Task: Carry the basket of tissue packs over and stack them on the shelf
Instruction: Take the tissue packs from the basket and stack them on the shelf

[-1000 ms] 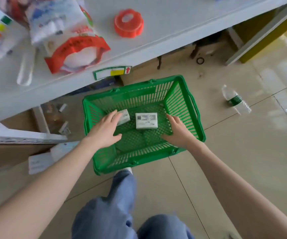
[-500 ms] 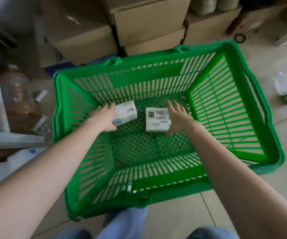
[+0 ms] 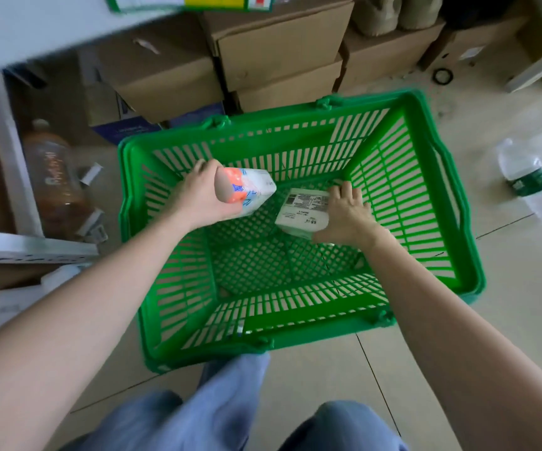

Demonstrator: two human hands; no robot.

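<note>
A green plastic basket (image 3: 439,177) stands on the tiled floor in front of my knees. My left hand (image 3: 206,198) is shut on a white tissue pack (image 3: 255,187) with orange and blue print, lifted off the basket's floor and tilted. My right hand (image 3: 347,214) grips a second white tissue pack (image 3: 300,211) with a printed label, still low in the basket near its far right corner. The white shelf's edge (image 3: 35,30) runs across the top left.
Stacked cardboard boxes (image 3: 276,50) fill the space under the shelf behind the basket. A brown bottle (image 3: 54,177) and a white upright (image 3: 9,151) stand at left. A clear water bottle (image 3: 530,180) lies on the floor at right.
My left hand has closed on the left pack and lifted it, tilting it. My right hand has wrapped around the right pack. The view has dropped closer to the basket.
</note>
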